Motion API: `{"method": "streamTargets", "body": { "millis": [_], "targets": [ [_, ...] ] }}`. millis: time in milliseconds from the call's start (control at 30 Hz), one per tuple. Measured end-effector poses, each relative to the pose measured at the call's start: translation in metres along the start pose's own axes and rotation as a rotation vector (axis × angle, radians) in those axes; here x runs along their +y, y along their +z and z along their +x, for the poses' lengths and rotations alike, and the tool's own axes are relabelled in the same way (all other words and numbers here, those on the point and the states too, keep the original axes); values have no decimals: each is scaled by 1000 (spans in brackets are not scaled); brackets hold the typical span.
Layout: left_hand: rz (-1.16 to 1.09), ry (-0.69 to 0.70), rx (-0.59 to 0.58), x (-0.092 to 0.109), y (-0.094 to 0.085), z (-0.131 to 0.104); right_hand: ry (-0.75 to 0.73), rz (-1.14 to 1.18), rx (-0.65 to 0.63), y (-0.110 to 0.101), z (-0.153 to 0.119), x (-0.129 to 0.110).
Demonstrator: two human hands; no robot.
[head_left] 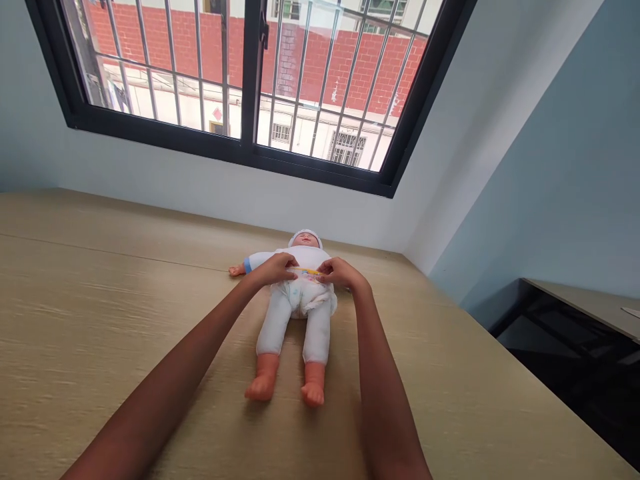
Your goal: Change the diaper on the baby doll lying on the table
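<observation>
A baby doll (306, 255) in a white cap and white clothes lies on its back on the wooden table (150, 300), feet toward me. Around its hips is a white diaper (302, 297) with a yellow strip along the front waist. My left hand (281, 268) is closed at the left end of that waistband, thumb and fingers pinching it. At the opposite end, my right hand (341, 272) pinches the waistband in the same way. The doll's arm on the left stretches out sideways with a blue cuff; its other arm is mostly hidden behind my right hand.
Behind the table's far edge rises a white wall with a dark-framed window (250, 143) and metal bars outside. A lower dark piece of furniture (575, 347) stands beyond the table's right edge.
</observation>
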State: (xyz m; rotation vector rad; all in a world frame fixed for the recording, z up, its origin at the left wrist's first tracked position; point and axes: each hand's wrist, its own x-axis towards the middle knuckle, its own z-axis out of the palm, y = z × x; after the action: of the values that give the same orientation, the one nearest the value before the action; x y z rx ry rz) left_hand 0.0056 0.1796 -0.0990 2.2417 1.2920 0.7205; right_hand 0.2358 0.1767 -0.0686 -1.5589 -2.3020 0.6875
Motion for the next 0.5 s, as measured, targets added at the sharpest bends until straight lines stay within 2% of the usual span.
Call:
{"method": "streamTargets", "body": {
  "millis": [300,500],
  "targets": [
    [-44,-15,-30,-7,-3,1,-4,-1,31,3,-1,-2],
    [-101,-26,-11,-7,-3,0,0,14,-16,3,-2,-2]
  ]
}}
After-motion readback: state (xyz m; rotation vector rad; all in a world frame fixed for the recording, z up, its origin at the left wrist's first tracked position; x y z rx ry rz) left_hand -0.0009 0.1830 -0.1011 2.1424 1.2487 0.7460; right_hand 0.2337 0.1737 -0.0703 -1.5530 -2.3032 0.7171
